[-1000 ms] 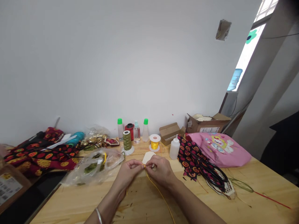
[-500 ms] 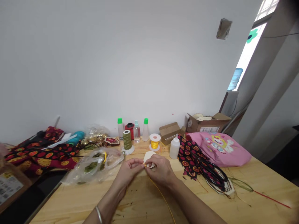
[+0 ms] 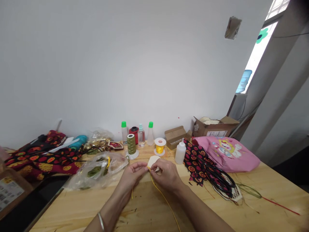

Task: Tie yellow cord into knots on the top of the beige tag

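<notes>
My left hand and my right hand meet over the middle of the wooden table. Fingers of both hands are pinched on a yellow cord, which trails down toward the table's near edge; a short end hangs below my left hand. Just past the fingertips lies a pale flat piece with angled edges, partly covered by my right hand; whether the cord is attached to it I cannot tell. Behind it stands a spool of yellow cord. A white squeeze bottle is to the right of my right hand.
An olive thread cone and several bottles line the wall. Left lie a clear plastic bag and patterned fabric. Right are a fabric scrap, a black cable, a pink bag and an open cardboard box.
My hands have shifted only slightly, staying together at the cord. The yellow cord now curves up a little higher beside my right fingertips.
</notes>
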`<state>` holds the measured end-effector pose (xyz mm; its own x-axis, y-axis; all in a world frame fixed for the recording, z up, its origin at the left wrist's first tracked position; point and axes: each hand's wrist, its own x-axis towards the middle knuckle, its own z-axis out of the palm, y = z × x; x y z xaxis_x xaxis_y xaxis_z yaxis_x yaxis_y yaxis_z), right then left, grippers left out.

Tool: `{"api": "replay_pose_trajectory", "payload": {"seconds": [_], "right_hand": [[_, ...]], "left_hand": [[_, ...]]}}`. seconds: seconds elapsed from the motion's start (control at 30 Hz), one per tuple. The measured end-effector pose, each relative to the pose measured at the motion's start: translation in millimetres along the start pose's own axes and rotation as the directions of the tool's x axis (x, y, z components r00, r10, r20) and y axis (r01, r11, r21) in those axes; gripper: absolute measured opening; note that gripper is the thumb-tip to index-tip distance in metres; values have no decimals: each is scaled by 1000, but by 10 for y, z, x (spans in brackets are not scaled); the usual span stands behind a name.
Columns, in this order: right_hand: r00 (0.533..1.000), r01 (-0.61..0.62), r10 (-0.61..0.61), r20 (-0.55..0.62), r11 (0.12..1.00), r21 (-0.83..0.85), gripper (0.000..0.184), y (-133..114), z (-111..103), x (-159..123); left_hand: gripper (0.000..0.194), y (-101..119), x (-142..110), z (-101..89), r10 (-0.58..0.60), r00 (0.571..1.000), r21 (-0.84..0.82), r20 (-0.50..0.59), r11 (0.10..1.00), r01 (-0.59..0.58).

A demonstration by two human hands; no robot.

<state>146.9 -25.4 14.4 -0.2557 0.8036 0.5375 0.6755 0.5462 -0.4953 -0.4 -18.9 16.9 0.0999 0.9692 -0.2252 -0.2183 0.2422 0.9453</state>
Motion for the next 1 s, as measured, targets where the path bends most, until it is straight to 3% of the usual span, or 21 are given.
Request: {"api": "replay_pose_trajectory", "payload": {"seconds": [0.3, 0.47, 0.6, 0.87, 1.0], "right_hand": [[1000, 2, -1, -26, 999, 36, 5, 3, 21, 1], [1000, -1, 1, -4, 996, 92, 6, -18, 3, 8], [996, -80, 86, -21, 974, 210, 6, 0, 48, 17], [931, -353, 351, 96, 809, 470, 7, -3, 96, 26], [894, -410, 425, 142, 647, 643, 6, -28, 80, 62]], "left_hand": [[28, -39, 2, -19, 25, 993, 8, 114, 1000, -27], [26, -21, -8, -8, 36, 992, 42, 118, 998, -41], [22, -14, -10, 10, 47, 995, 60, 88, 997, -53], [19, -65, 10, -8, 68, 994, 39, 87, 997, -71], [19, -60, 10, -1, 73, 995, 45, 72, 996, -76]]}}
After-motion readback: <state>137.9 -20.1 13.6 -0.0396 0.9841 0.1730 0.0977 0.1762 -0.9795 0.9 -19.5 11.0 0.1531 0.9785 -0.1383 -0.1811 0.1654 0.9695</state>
